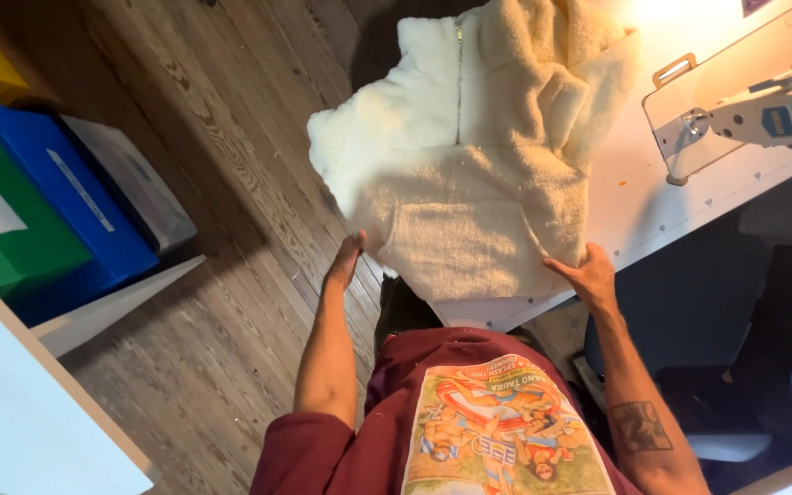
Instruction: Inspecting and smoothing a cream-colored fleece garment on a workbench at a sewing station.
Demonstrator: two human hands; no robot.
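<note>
Seen from above, your two bare hands hold a cream fleece jacket at the near edge of a white counter. Your left hand is at the hem's left corner with fingers extended; whether they pinch the cloth cannot be told from here. Your right hand presses flat and open on the hem's right corner, fingers spread over the pile. The jacket lies front up, its zip running up the middle and a pouch pocket toward you; its left part hangs past the counter's edge over the wooden floor. The fabric looks thick, soft and light, likely to sag and fold wherever it is unsupported, so the hem corners or shoulders seem the surest places to grip. A sewing machine stands at the counter's far right. Green, blue and grey boxes sit on a shelf to your left.
</note>
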